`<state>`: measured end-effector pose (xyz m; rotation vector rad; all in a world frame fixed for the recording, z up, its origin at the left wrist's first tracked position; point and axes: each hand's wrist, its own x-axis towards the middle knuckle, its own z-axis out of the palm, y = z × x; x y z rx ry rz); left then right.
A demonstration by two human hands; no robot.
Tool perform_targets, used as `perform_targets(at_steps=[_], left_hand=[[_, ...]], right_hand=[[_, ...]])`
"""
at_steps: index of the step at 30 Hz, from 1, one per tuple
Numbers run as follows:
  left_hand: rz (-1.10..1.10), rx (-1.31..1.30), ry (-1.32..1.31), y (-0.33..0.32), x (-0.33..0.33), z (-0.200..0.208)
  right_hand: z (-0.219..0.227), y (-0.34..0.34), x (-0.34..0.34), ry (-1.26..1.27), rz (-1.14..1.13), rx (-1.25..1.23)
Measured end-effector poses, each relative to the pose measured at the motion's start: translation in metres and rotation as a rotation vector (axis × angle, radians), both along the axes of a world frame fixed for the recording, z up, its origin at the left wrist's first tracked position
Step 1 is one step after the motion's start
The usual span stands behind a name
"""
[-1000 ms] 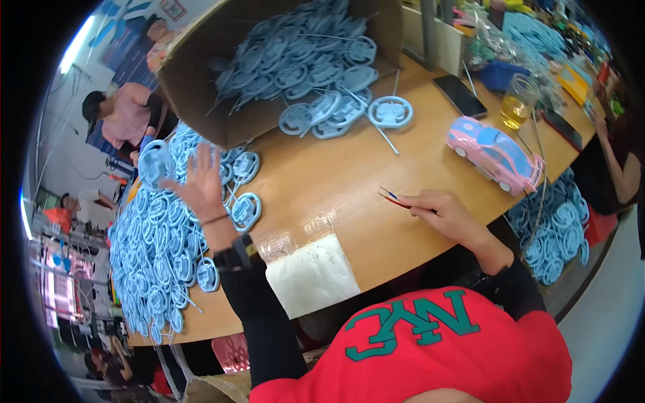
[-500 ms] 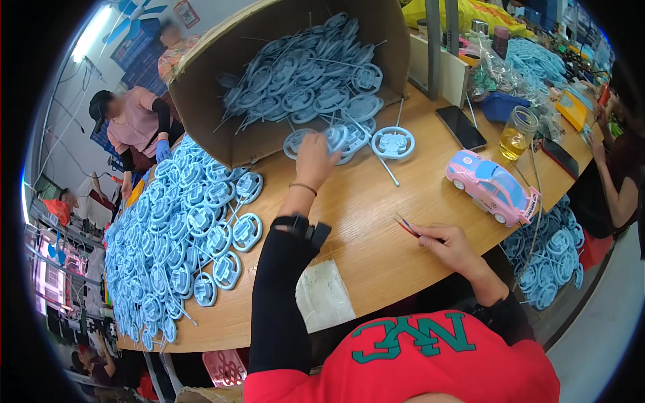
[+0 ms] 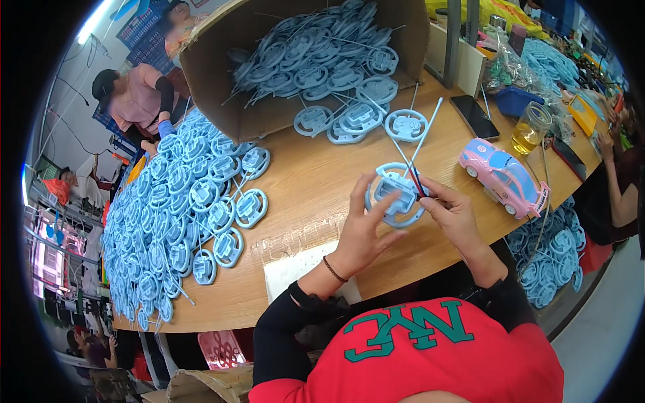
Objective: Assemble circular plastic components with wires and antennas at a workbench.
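Observation:
A light-blue toy steering wheel point(image 3: 388, 190) with a recessed centre and a long thin stem is raised above the table in front of me. My right hand point(image 3: 449, 209) pinches thin red and dark wires point(image 3: 418, 186) at the wheel's right edge. Around the wheel's left and lower side, my left hand point(image 3: 363, 225) has its fingers spread, with one blurred fingertip over the centre. Whether those fingers bear any of its weight is hard to see. Just beyond lies another light-blue wheel point(image 3: 406, 125), its stem pointing toward me.
A tipped cardboard box point(image 3: 222, 114) full of blue wheels stands at the back. A large heap of wheels point(image 3: 178, 208) covers the table's left. To the right are a pink toy car point(image 3: 504, 178), a phone point(image 3: 474, 117) and a glass of yellow liquid point(image 3: 531, 127). A white sheet point(image 3: 295, 272) lies near me.
My left hand has come back from the wheels at the box's mouth, and one wheel is now between my hands. My right hand has moved up with the wires to meet it.

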<state>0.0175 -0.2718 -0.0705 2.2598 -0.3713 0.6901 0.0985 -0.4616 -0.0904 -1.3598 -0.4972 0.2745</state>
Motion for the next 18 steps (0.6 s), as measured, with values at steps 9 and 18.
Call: perform_targets(at_steps=[9,18], left_hand=[[-0.313,-1.239,0.676,0.033,0.018,-0.039],[-0.086,-1.174,0.564,0.045,0.019,-0.039]], right_hand=[[0.008,0.002,-0.001,-0.158,-0.02,-0.129],[0.009,-0.006,-0.009,-0.844,0.076,-0.84]])
